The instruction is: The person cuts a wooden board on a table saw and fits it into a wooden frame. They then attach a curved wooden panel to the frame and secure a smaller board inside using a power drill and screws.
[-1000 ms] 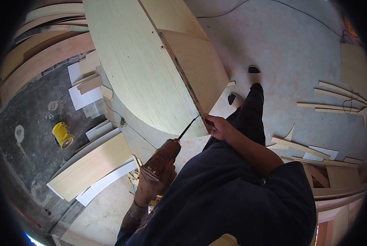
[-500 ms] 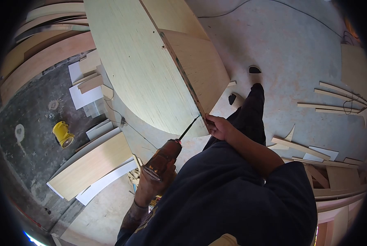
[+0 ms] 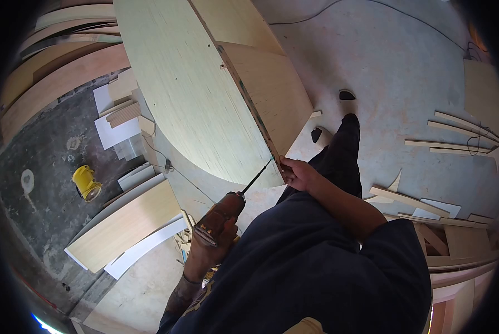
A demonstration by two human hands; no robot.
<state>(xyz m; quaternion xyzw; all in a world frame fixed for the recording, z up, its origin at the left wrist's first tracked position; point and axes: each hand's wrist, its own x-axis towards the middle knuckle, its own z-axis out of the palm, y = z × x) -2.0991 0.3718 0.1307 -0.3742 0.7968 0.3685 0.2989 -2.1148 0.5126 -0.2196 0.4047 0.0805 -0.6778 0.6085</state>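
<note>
My left hand (image 3: 219, 242) is wrapped round the handle of a cordless drill (image 3: 223, 214), worn and reddish-brown. Its long thin bit (image 3: 255, 177) points up and right, the tip at the edge of a large curved plywood panel (image 3: 199, 111). Close to that tip, my right hand (image 3: 298, 174) grips the panel's near corner, thumb and fingers closed on the edge. A narrow dark-stained wooden edge strip (image 3: 244, 92) runs along the panel away from my right hand. Beyond this strip lies another plywood face (image 3: 266, 83), set at an angle. Whether a screw sits at the bit's tip is too small to tell.
Curved boards (image 3: 65, 78) are stacked at upper left. A yellow cylindrical device (image 3: 86, 183) lies on the dark floor, near offcuts and a curved plywood piece (image 3: 127, 222). Wood strips (image 3: 450, 145) lie at right. A cable (image 3: 405, 16) crosses the floor at the top.
The drill in my left hand has shifted slightly down and left, and more of its bit shows. My right hand stays on the panel's corner.
</note>
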